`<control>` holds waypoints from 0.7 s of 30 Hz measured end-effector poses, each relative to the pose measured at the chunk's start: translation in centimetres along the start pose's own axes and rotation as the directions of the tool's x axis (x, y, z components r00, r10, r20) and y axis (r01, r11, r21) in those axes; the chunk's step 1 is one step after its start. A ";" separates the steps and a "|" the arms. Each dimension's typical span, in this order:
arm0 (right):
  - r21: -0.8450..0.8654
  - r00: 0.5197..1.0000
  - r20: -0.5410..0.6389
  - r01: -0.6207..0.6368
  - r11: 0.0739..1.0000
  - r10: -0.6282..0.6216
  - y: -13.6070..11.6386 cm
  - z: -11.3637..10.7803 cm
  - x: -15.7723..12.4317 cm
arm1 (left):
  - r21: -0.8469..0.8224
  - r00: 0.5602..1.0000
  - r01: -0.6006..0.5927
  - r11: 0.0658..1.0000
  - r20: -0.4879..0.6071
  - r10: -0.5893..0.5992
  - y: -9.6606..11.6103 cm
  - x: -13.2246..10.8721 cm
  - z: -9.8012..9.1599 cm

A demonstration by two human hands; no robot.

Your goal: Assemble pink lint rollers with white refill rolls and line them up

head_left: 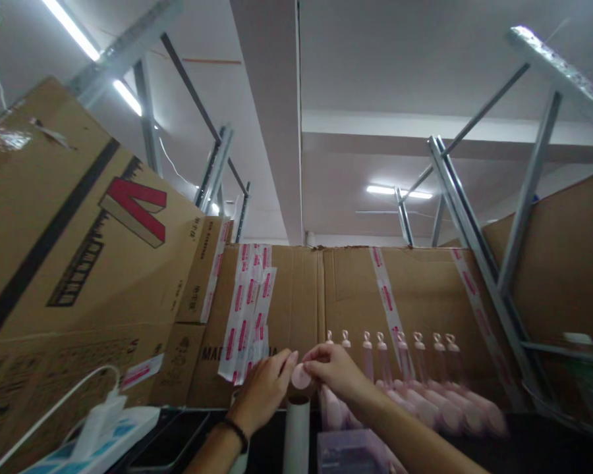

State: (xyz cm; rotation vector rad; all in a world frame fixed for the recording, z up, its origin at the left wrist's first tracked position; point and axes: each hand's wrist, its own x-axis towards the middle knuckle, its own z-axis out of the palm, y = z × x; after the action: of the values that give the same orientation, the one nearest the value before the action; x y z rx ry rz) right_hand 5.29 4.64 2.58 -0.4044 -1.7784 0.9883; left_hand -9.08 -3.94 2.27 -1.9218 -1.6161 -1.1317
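Note:
My right hand (337,372) is pinched at the fingertips on a small round pale pink disc (301,376), held just above an upright whitish tube (297,438). My left hand (271,380), with a dark band at the wrist, is beside the disc on its left. Its thumb and fingers are pressed together, and whether something small is between them is hidden. Right of the tube stand several pink bottle-like cylinders (437,411), with looped pink pieces (420,349) rising behind them. Under my right forearm is a clear plastic box (343,451).
A black phone (170,441) and a white power strip (123,431) with a plugged-in charger (99,421) lie at left. Cardboard panels (296,289) wall the back, and a large carton (79,263) leans in at left. Metal frames (454,191) rise on both sides.

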 end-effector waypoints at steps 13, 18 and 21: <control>0.040 0.996 -0.057 -0.067 0.997 0.069 3.4 0.9 -1.1 | -0.033 0.999 -0.022 0.999 0.036 0.023 0.2 1.0 0.6; -0.113 0.995 -0.100 0.011 0.994 -0.022 3.3 0.4 -1.6 | -0.058 0.998 -0.014 0.998 0.058 0.018 -0.3 1.3 0.9; -0.181 0.993 -0.091 0.058 0.982 -0.075 2.7 0.0 -2.3 | -0.063 0.998 -0.010 0.998 0.068 0.014 -0.2 1.3 1.0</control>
State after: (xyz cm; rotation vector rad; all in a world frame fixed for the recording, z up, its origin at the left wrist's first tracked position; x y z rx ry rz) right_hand 5.80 4.80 -0.91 -0.4932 -1.7854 0.7528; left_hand -8.93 -2.34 2.61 -2.0273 -1.6197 -1.1360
